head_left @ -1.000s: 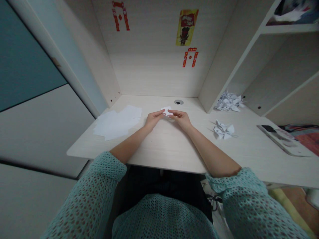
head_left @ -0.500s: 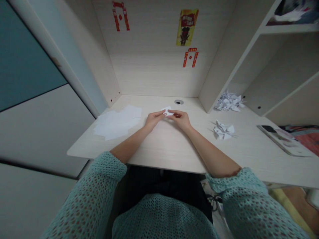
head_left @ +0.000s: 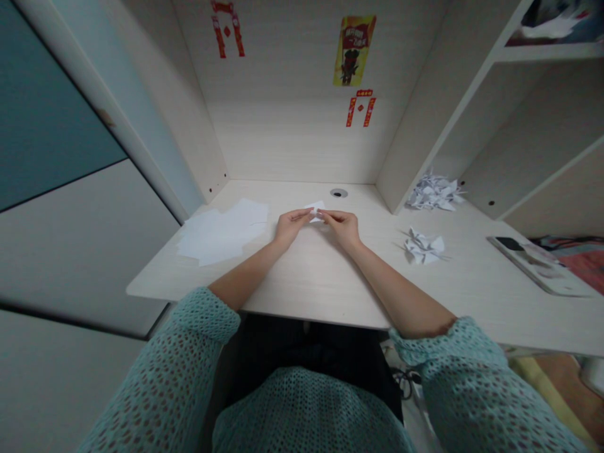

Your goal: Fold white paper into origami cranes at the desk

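L hand (head_left: 289,228) and R hand (head_left: 346,229) meet approx. mid-surface, toward the back; forearms reach in from either side, sleeves pushed up to the elbows. Grip, L: fingertips pinched on a small white paper pc. (head_left: 319,205). Grip, R: thumb + fingers likewise closed on same pc., opp. side. Paper sits betw. the two hands, just above or on the surface (head_left: 306,277) (contact: can't tell); its far edge shows beyond the fingertips, a folded bit betw. them, exact fold hidden by fingers. To L of L hand, well clear of it: loose spread of flat white sheets (head_left: 221,231), overlapping, edges uneven. To R of R hand, apart: small cluster of folded white pcs. (head_left: 425,245), pointed ends sticking out. Behind that, by the foot of the upright divider (head_left: 425,113): larger heap of similar pcs. (head_left: 434,192). Far R: flat white object w/ dark patch (head_left: 538,265), lying near red cloth (head_left: 582,267). Round cable hole (head_left: 338,193) in surface, behind R hand.
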The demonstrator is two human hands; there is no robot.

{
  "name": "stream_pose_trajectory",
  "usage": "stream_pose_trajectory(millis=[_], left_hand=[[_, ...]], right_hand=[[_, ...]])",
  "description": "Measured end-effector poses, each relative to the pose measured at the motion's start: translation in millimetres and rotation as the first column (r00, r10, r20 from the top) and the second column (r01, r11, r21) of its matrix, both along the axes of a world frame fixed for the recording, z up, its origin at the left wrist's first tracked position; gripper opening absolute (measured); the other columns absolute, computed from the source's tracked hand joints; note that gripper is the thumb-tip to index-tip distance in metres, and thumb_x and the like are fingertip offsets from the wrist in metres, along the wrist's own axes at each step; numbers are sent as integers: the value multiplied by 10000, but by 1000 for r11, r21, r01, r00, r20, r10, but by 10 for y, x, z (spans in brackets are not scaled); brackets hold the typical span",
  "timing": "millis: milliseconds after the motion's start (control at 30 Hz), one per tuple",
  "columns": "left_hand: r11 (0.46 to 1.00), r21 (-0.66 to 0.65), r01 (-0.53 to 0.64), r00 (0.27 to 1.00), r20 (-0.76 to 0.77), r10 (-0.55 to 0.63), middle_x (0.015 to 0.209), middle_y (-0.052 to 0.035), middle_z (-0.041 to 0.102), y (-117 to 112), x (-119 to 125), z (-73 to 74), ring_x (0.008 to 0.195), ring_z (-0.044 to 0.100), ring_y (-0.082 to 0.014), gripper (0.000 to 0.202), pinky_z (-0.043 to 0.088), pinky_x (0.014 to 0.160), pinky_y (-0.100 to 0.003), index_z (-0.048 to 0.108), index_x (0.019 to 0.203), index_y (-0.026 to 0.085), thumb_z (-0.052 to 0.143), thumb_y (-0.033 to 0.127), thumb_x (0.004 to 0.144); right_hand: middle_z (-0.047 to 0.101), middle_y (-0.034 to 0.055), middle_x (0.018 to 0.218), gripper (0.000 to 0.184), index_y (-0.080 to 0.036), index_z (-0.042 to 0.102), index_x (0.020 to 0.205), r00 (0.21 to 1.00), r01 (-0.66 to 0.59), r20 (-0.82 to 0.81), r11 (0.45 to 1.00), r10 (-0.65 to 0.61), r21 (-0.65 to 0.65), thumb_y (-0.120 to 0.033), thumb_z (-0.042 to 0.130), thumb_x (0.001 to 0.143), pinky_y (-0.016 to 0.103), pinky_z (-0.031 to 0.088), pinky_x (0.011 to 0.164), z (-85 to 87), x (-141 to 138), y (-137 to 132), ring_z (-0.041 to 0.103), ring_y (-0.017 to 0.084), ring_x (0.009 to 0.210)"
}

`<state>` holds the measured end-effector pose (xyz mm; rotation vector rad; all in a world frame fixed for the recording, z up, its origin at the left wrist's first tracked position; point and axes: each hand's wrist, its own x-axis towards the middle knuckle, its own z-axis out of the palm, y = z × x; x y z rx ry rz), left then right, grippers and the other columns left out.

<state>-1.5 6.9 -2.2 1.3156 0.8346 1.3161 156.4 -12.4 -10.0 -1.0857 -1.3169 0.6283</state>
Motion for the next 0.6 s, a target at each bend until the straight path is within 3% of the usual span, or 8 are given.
stream_pose_trajectory(millis=[267, 600], left_hand=[[997, -52, -62, 997, 40, 64, 867, -51, 735, 33, -16, -6, 792, 624, -156, 263, 462, 800, -297, 752, 824, 183, 768, 366, 635], [987, -153, -37, 993, 108, 54, 931, -53, 724, -7, -12, 31, 878, 625, -161, 294, 460, 841, -300, 732, 841, 185, 794, 338, 598]], right_hand=[[755, 59, 793, 273, -204, 770, 805, 977, -96, -193, 995, 87, -37, -410, 761, 626, 320, 519, 680, 30, -61, -15, 655, 174, 643], [745, 53, 754, 295, -189, 761, 781, 963, -61, -267, 995, 37, -81, -420, 774, 596, 336, 522, 746, 6, -51, 30, 667, 185, 702]])
